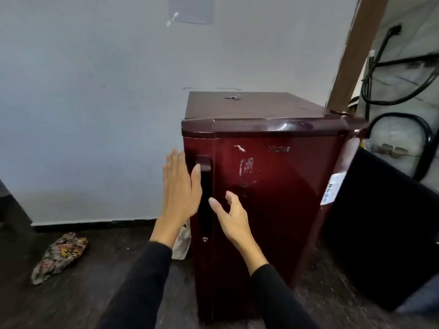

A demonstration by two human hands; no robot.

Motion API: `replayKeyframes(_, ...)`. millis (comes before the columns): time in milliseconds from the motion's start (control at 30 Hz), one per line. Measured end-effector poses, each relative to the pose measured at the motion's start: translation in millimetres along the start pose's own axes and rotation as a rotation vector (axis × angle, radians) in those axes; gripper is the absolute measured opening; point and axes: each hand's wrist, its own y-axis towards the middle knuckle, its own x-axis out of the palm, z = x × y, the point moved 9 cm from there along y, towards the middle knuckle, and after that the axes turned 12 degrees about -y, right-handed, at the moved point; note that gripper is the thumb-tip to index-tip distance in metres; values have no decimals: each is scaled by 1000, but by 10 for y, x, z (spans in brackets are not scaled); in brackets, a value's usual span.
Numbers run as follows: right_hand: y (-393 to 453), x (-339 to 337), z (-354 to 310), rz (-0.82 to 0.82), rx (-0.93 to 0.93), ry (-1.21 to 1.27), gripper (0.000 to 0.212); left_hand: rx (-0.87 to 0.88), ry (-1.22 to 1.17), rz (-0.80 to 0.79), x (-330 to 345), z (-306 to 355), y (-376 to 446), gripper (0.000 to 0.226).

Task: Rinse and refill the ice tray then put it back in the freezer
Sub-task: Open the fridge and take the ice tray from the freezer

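Ice tray: not in sight. I judge it sits inside the small glossy maroon single-door fridge (pixel 273 186), whose door is closed in front of me. Task looks to be at its opening step; nothing rinsed or filled as far as I can see.

Dark recessed vertical door handle (pixel 205 198): long axis runs up and down, along the door's left edge. It lies just right of my left fingers and just left of my right thumb, so it falls between the two hands.

My left hand (pixel 179 186): fingers straight and held together, palm turned toward the fridge's left edge, thumb tip at the top of the handle recess. Holding nothing. This hand is the nearer one to the handle.

My right hand (pixel 234 219): fingers loosely spread and slightly bent, in front of the door face, gripping nothing. Whether it touches the door I cannot tell.

Judgement: next move is to hook fingers into the recess and pull; the door should swing toward my right.

Further out: a crumpled patterned cloth (pixel 60 255) on the dark floor, well off to the left of my left hand. A small key (pixel 232 98) lies on the fridge top, beyond both hands.
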Motion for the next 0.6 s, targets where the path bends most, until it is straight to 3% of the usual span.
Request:
replayKeyframes(100,251,117,-282,23,-58,15,76,123,85,11,-55,144,411,60)
replayKeyframes(267,576,140,-466,126,-34,112,34,188,215,-127,121,168,967,60)
replayKeyframes(400,737,290,-330,15,11,126,12,213,231,-211,290,71,1183,59)
replayKeyframes(600,853,506,-242,61,-64,237,16,340,307,-120,366,12,1207,69)
